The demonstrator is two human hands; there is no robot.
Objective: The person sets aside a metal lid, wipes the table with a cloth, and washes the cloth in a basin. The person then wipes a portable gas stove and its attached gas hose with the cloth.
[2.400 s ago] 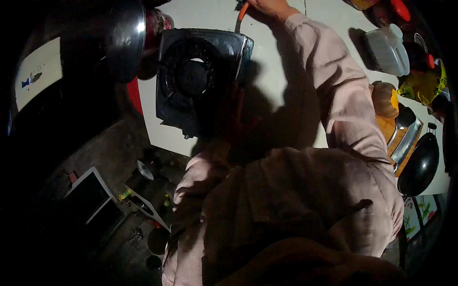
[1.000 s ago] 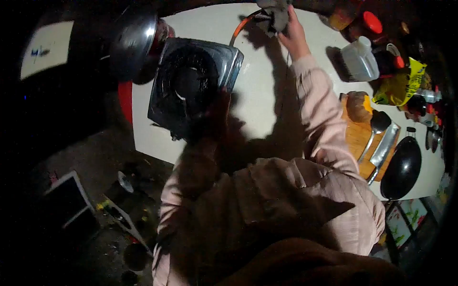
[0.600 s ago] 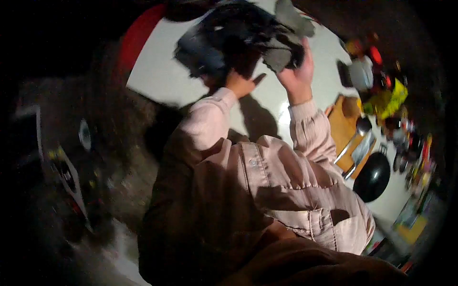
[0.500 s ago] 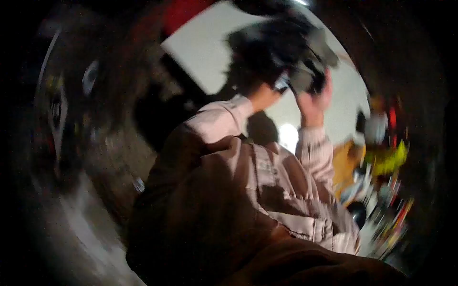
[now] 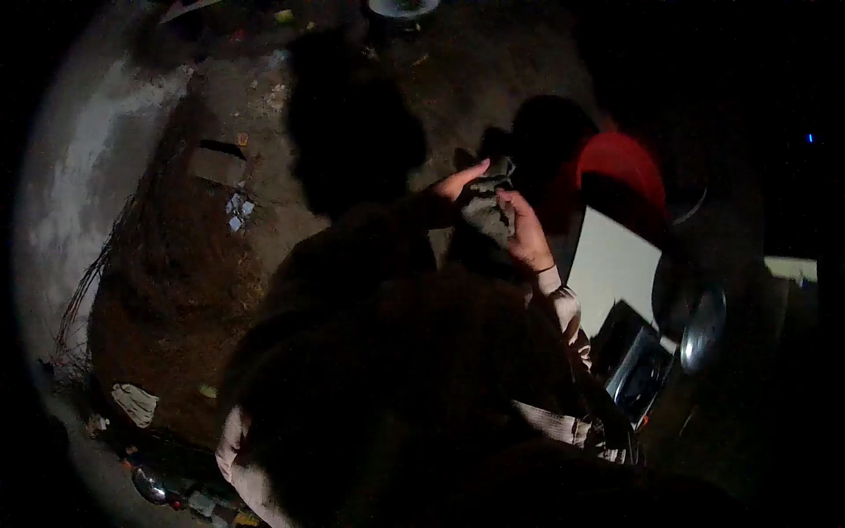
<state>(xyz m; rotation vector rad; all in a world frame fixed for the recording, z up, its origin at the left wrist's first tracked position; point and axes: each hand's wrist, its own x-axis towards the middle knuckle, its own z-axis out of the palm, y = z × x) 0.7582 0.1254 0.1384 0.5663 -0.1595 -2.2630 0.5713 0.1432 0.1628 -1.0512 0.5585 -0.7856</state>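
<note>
A crumpled, soft-looking grey cloth (image 5: 484, 213) is gripped by the curled right hand (image 5: 528, 236) above the rough, dark floor (image 5: 466, 84). The left hand (image 5: 458, 183) is held against its other side, fingers extended; whether it grasps cannot be told. A boxy, glossy black stove (image 5: 641, 380) is supported by a smooth white table (image 5: 613, 260).

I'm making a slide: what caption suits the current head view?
Left hand and right hand with a grey cloth; white table and stove at image right.
</note>
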